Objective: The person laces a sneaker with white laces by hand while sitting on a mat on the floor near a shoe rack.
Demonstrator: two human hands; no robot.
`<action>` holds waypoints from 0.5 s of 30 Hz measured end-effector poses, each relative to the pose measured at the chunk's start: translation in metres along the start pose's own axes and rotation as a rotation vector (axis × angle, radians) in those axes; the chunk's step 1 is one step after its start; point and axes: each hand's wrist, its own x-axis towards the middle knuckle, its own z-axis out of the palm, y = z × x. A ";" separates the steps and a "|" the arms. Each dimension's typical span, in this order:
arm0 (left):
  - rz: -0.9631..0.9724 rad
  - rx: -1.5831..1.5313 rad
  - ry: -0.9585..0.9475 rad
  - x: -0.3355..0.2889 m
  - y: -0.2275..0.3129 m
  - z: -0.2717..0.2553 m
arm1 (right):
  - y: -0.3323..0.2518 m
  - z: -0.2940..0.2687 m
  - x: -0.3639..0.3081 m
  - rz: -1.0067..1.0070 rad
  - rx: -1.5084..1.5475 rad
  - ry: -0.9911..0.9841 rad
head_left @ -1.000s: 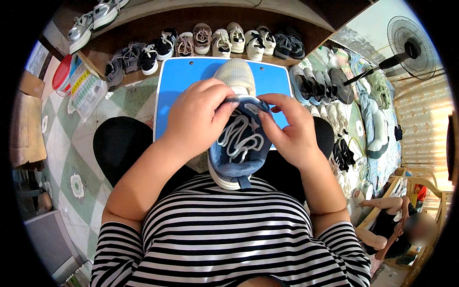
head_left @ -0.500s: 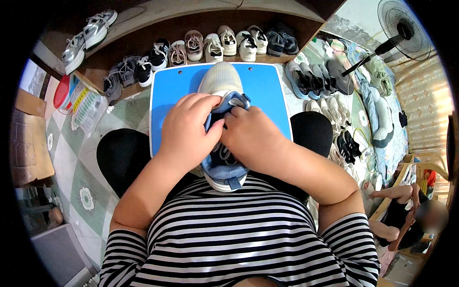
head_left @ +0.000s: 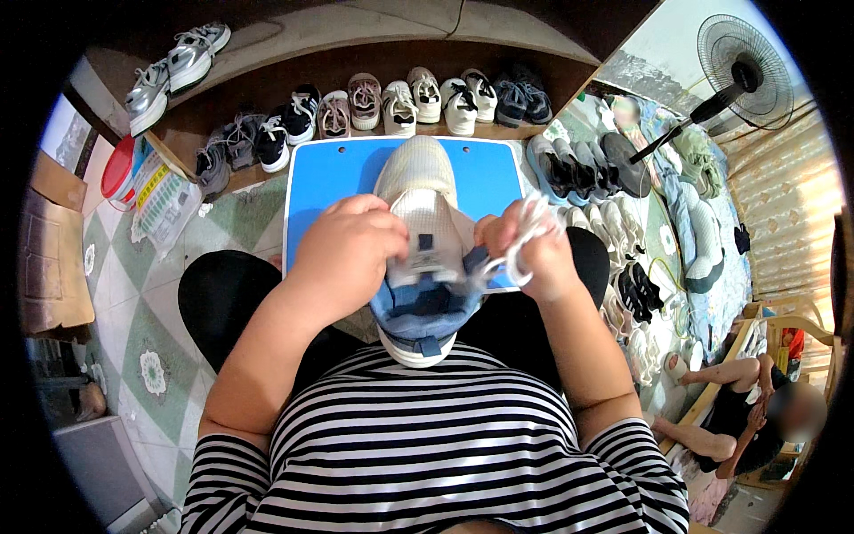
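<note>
A dark wooden shoe cabinet (head_left: 578,80) fills the scene beyond the far edge of the blue board (head_left: 311,173), and that board is the landmark here! Well off to its right hangs a patterned curtain (head_left: 778,214); on the near side of it, far right, sits another person (head_left: 747,427) in dark clothes. On the near side of the board, the wearer's black-and-white striped shirt (head_left: 427,445) takes up the foreground. A black electric fan (head_left: 745,78) stands out to the far right. Left of the board, a printed plastic bag (head_left: 165,209) leans beside a red bucket (head_left: 117,169). Past the far edge, a row of sneakers (head_left: 365,102) lines the shelf, and more pairs sit on the floor to the right.

Now the centre of it all: a cream lace-up sneaker (head_left: 414,169) with blue lining, toe over the middle of the board, heel out past the near edge by the shirt. The left hand (head_left: 342,254) is bent over the shoe's left side; how tight, one cannot tell. The right hand (head_left: 538,254), blurred, is closed around a looped white shoelace (head_left: 532,227) at the board's right edge. Smallest of all, a dark tab (head_left: 425,241) shows on the sneaker's pale tongue (head_left: 418,214).
</note>
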 end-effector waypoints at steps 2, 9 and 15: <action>0.008 0.057 -0.069 0.002 0.003 -0.002 | 0.002 -0.011 0.005 -0.026 0.320 0.067; 0.169 0.166 -0.040 0.012 0.010 0.009 | -0.011 -0.031 0.024 0.085 0.680 0.235; 0.117 -0.095 -0.225 0.049 0.005 -0.010 | -0.032 -0.033 0.071 0.118 0.583 0.146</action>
